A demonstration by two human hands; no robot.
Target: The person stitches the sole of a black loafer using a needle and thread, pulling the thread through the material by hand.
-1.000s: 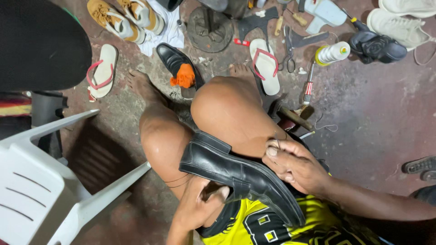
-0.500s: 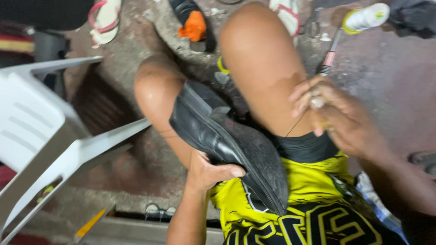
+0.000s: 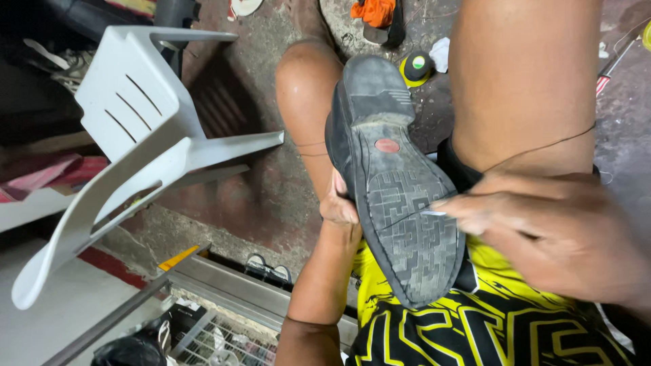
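A black shoe point(image 3: 393, 183) is lying sole-up across the person's lap, between the two bare thighs, its heel pointing far and its toe coming near over the yellow-and-black shirt point(image 3: 488, 325). The sole is showing a worn maze tread and a small red oval near the middle.

The left hand point(image 3: 339, 203) is reaching up from below and gripping the shoe's left edge; its fingers are wrapping behind the shoe, so only the thumb side is showing, clenched against the rim of the sole.

The right hand point(image 3: 549, 234) is coming in from the right, somewhat blurred. Its fingers are pinched together at the sole's right edge, grasping a thin pale needle point(image 3: 428, 213) whose tip is touching the tread. A fine thread point(image 3: 542, 146) is running from this hand up and right across the right thigh.

On the left, a white plastic chair point(image 3: 135, 149) is lying tipped on the concrete floor point(image 3: 237, 190). Far, beyond the knees, an orange rag point(image 3: 373, 10) is sitting on a dark shoe, and a small round yellow-and-black tin point(image 3: 415, 66) with a green spot is resting on the floor just beside the heel of the held shoe as seen from above. At the near left, a metal rail point(image 3: 230, 288) and a wire rack point(image 3: 217, 339) are showing, with a pair of dark sandals point(image 3: 268, 270) just beyond the rail.
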